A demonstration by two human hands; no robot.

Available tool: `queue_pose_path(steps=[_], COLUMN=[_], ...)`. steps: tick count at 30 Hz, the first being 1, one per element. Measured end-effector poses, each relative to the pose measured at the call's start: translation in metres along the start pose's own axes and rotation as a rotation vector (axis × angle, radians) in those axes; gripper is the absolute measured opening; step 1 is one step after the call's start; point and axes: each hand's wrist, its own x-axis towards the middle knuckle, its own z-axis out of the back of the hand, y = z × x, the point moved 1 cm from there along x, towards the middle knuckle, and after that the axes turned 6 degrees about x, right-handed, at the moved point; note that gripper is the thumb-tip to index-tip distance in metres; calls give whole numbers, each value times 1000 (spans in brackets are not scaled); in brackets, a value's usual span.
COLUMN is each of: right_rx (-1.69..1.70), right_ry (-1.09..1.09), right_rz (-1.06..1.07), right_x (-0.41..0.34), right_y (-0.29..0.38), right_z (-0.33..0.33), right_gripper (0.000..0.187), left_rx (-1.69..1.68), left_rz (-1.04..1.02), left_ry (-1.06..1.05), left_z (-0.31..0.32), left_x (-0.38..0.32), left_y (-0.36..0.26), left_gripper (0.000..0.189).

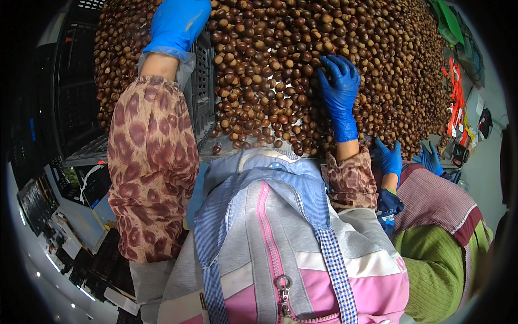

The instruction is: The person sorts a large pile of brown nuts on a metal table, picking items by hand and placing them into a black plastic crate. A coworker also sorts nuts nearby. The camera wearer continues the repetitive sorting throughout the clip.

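Note:
Brown nuts, seemingly chestnuts or macadamias (279,97), lie spread thickly over the table before me. My left hand (180,24), in a blue glove with a clear plastic one at the wrist, is at the top left, above the rim of a black plastic crate (202,85); its fingers are cut off by the picture's edge. My right hand (340,83), in a dark blue glove, rests on the nuts right of centre, fingers spread and slightly bent, touching nuts at the tips. White table surface shows between the nuts nearest me.
At my right a co-worker in green (429,263) has two blue-gloved hands (389,160) at the table edge. Orange-red strips (457,97) and a green container (449,20) lie at the far right. Stacked black crates (77,89) stand at the left.

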Motion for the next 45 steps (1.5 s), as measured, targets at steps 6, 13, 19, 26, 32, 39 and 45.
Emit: queue_pose_path(steps=[6,13,19,26,32,39,45], right_rx=[41,-109,-114,147,694,556,481], right_ry=[335,697,739,606,563,520,626], right_rz=[40,-59,-54,-38,-437,-313,-242], right_x=[-27,-35,-36,-45,-50,-48,-50], right_y=[38,68,75,64,70,73,79], right_z=[-11,-30,-35,-32,-23,-21,-40], right_gripper=[19,33,40,43,41,37,31], left_rx=[-68,-24,-14,21,-12,-15,1], left_rz=[-39,-7,-1,0,7,-31,34], left_ry=[21,36,26,18,29,14,45], left_z=[-2,1,2,0,-1,4,1], left_x=[2,1,0,-2,-3,-9,-5], left_y=[4,2,-1,-1,-2,-6,-4], left_gripper=[31,31,32,33,32,31,32])
